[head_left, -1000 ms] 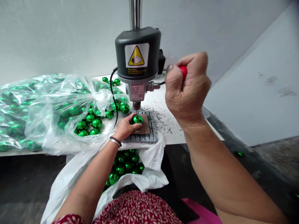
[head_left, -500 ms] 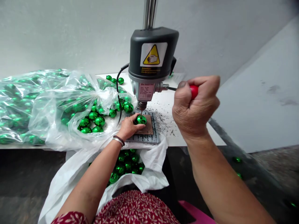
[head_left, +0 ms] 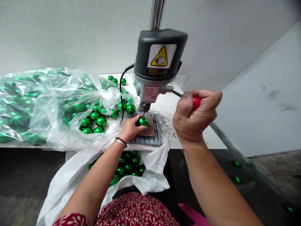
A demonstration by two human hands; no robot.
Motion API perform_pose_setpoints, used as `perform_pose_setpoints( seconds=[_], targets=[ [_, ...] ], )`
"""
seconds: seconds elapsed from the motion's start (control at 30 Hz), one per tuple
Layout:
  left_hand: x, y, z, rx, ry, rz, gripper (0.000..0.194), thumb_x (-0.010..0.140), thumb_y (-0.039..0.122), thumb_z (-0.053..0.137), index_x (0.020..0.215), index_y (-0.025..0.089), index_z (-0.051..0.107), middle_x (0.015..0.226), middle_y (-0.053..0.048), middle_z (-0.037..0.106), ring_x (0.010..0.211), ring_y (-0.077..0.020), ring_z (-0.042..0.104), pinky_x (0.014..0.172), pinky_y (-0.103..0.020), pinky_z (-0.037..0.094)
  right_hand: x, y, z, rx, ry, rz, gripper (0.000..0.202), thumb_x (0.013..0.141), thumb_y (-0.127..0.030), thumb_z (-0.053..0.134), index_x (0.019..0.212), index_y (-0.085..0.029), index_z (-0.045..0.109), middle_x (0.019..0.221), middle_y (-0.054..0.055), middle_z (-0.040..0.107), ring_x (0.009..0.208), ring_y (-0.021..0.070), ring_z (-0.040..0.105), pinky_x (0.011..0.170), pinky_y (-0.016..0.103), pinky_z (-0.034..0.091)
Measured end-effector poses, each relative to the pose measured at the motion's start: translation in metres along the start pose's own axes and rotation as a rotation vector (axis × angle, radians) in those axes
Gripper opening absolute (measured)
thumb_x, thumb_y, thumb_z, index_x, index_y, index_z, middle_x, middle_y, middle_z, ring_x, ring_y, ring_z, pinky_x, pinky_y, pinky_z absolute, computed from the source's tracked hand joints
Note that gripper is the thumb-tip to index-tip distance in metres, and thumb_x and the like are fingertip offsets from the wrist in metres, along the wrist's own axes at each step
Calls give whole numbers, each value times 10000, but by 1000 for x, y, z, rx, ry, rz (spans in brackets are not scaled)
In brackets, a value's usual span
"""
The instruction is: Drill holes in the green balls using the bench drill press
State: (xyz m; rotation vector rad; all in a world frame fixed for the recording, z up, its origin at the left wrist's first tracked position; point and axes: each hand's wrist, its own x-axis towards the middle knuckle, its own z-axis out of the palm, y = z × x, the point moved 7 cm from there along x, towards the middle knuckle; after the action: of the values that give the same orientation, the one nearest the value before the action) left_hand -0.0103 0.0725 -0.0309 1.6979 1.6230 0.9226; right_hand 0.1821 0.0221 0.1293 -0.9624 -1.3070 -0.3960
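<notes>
Under the bench drill (head_left: 162,59), my left hand (head_left: 131,128) pinches a shiny green ball (head_left: 144,121) between thumb and fingers. The ball rests on a brown board (head_left: 150,130) on the drill's grey base (head_left: 157,138). From the chuck (head_left: 146,107), the thin drill bit (head_left: 144,115) points down at the ball's top; whether it has entered cannot be told. At the drill's right side, my right hand (head_left: 196,114) is wrapped around the red knob (head_left: 196,102) of the feed lever (head_left: 176,93).
A clear plastic bag (head_left: 47,106) full of green balls covers the white table's left side, with loose balls (head_left: 100,122) at its mouth. Dark shavings (head_left: 168,124) lie around the base. More balls fill a white sack (head_left: 152,185) below the table edge. A black cable (head_left: 121,94) hangs beside the drill.
My right hand has pulled the lever knob downward. The drill appears shifted slightly right and lower in view, partly because the view moved. My left hand still holds the ball beneath the bit.
</notes>
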Motion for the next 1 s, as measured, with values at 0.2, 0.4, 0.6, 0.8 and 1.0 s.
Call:
perform_pose_setpoints(
  seconds=[0.2, 0.4, 0.6, 0.8, 1.0],
  targets=[
    [0, 0, 0, -15, -10, -7, 647, 665, 323, 836, 1287, 233, 684, 977, -29, 762, 944, -233, 660, 906, -327, 512, -14, 5, -2, -29, 7, 5, 164, 922, -375, 489, 875, -219, 504, 772, -9, 552, 671, 77, 520, 644, 240, 423],
    [0, 0, 1, 0, -19, 3, 639, 677, 343, 826, 1288, 223, 682, 950, -25, 761, 920, -227, 657, 885, -321, 518, -22, 3, -4, -34, 19, -59, 111, 919, -318, 504, 902, -208, 510, 790, -6, 559, 672, 70, 520, 622, 224, 411],
    [0, -2, 1, 3, -17, -5, 643, 674, 347, 829, 1290, 236, 680, 988, -24, 763, 951, -230, 655, 905, -322, 509, -28, 1, -3, -40, -15, -134, 55, 916, -230, 501, 935, -179, 493, 821, 2, 548, 729, 60, 519, 662, 206, 403],
    [1, -2, 1, -6, -13, -5, 626, 664, 345, 831, 1265, 242, 688, 971, -20, 758, 935, -224, 653, 893, -318, 506, -39, 0, -5, -29, -40, -138, 82, 918, -253, 496, 912, -174, 478, 778, -2, 533, 687, 64, 502, 640, 215, 409],
    [1, 2, 1, -59, -26, 6, 536, 668, 334, 808, 1179, 205, 708, 922, -12, 736, 882, -211, 654, 853, -308, 502, 21, -2, 10, -54, -116, -5, 284, 968, -413, 413, 913, -149, 503, 768, -3, 508, 646, 44, 439, 638, 203, 377]
  ],
)
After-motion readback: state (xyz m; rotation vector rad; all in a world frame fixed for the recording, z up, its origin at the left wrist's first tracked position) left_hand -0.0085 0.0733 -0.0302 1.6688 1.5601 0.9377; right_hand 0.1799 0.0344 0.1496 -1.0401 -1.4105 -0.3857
